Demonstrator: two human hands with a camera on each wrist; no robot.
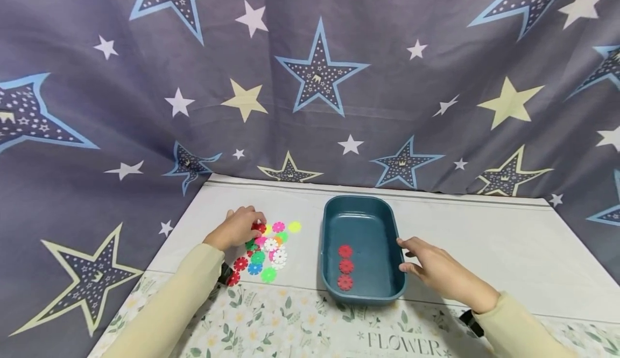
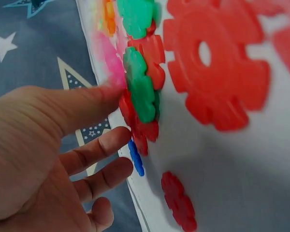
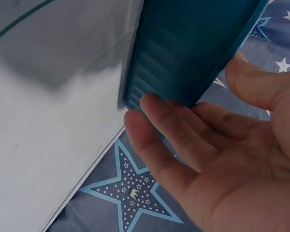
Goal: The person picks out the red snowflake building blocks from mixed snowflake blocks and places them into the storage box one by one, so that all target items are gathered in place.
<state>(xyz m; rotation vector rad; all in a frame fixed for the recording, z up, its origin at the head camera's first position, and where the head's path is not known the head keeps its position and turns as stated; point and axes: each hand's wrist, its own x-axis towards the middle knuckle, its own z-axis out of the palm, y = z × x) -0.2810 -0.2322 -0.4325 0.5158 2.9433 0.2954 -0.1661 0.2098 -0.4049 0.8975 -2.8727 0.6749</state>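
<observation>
My left hand is over a pile of notched plastic snowflake discs, its fingertips beside a red disc. In the left wrist view, the thumb and fingers stand apart near a green disc and red ones; no disc is plainly gripped. A blue tray stands to the right of the pile. Inside, along its left side, lie three red discs in a column. My right hand touches the tray's right side from outside with relaxed fingers, also seen against the tray wall in the right wrist view.
Pink, yellow, white, orange, green and blue discs, such as a blue disc, lie in the pile, some overlapping. A star-patterned curtain rises behind the white table. A floral cloth print covers the near part.
</observation>
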